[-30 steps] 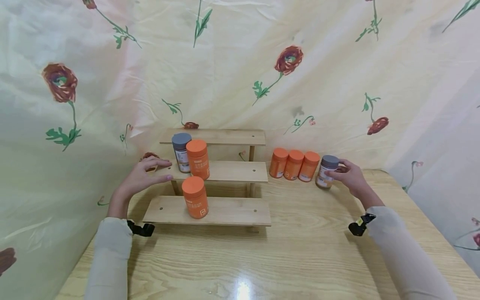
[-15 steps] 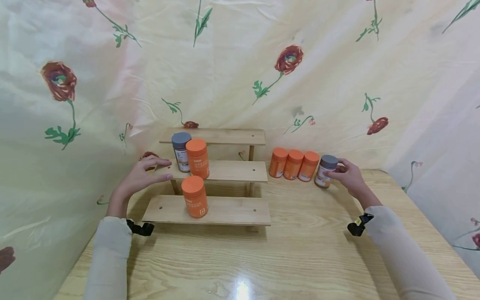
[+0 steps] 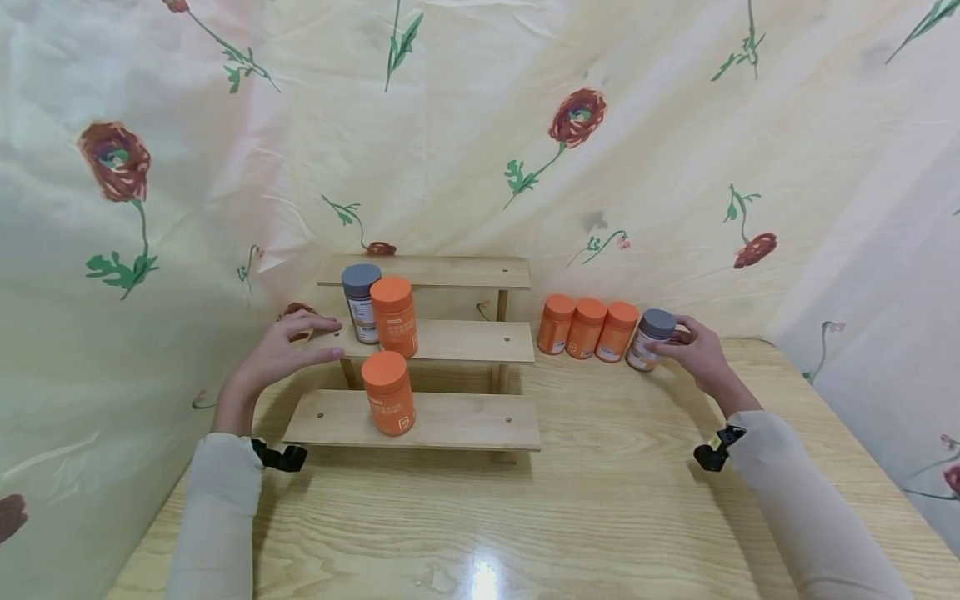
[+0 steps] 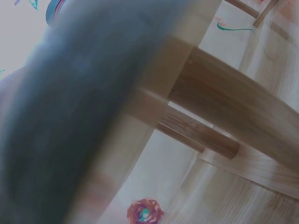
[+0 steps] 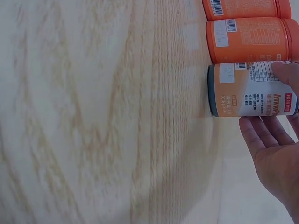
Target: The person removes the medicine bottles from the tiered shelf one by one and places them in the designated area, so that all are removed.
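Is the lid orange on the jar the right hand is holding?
No, the right hand holds a jar with a grey lid, next to three orange jars.

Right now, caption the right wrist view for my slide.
Right hand gripping a grey-lidded jar beside two orange jars.

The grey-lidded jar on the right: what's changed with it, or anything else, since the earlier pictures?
The grey-lidded jar has edged slightly back toward the wall and nearer the three orange jars, the right hand holding it throughout. Nothing was let go. The left hand, beside the wooden rack, stayed, as did the orange row and the shelved jars.
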`<state>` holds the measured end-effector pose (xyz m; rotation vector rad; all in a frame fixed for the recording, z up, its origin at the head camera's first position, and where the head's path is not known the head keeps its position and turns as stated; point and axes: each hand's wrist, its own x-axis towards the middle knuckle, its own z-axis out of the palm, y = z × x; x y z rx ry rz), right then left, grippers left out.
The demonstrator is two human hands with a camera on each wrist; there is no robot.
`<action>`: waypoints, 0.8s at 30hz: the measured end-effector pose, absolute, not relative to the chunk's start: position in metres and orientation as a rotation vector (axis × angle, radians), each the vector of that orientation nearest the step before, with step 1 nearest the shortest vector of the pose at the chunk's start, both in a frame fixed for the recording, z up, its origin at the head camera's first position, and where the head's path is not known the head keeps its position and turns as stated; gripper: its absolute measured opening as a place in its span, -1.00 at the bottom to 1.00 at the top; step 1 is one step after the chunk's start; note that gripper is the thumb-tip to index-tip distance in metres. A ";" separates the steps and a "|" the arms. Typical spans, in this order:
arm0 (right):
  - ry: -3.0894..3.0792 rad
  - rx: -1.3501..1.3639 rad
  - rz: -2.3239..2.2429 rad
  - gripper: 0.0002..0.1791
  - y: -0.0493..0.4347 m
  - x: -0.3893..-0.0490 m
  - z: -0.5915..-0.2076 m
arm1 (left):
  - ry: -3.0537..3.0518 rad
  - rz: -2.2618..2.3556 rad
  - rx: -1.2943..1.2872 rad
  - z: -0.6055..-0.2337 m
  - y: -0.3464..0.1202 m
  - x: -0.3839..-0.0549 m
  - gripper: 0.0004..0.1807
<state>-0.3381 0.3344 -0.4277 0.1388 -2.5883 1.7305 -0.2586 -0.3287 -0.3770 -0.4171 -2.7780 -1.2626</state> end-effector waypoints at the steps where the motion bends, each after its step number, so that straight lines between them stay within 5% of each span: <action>1: -2.586 0.136 1.731 -0.48 0.334 -0.339 -0.428 | -2.777 -1.265 -0.419 -0.377 -0.329 -0.259 -0.42; 24: -2.552 0.188 1.766 -0.48 0.337 -0.345 -0.433 | -2.781 -1.269 -0.421 -0.377 -0.330 -0.258 -0.43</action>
